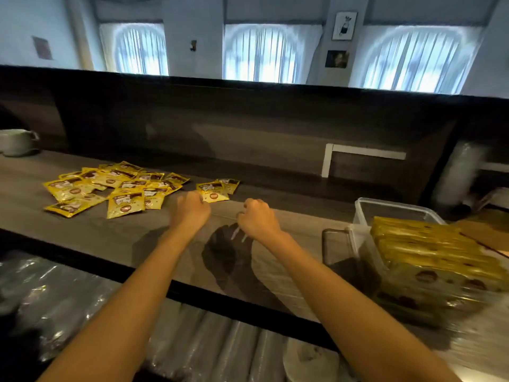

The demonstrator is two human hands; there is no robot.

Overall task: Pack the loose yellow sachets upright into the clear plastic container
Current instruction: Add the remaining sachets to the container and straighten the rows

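Only brown labels (127, 198) show on yellow sachets (68, 190), writing unreadable.

The left hand (192, 212) hides its own fingertips, so you cannot tell if they touch the nearest sachet (213, 193). The words on the sachets (125, 201) are too small to read. The box (385, 203) on the right is blurry and cut off by the edge.

Grey-wood counter (115, 232); grey pot (16, 142) w/ handle at its far-left end; plastic-wrapped rolls (209, 343) below its front edge; curtained windows (264, 53) beyond.
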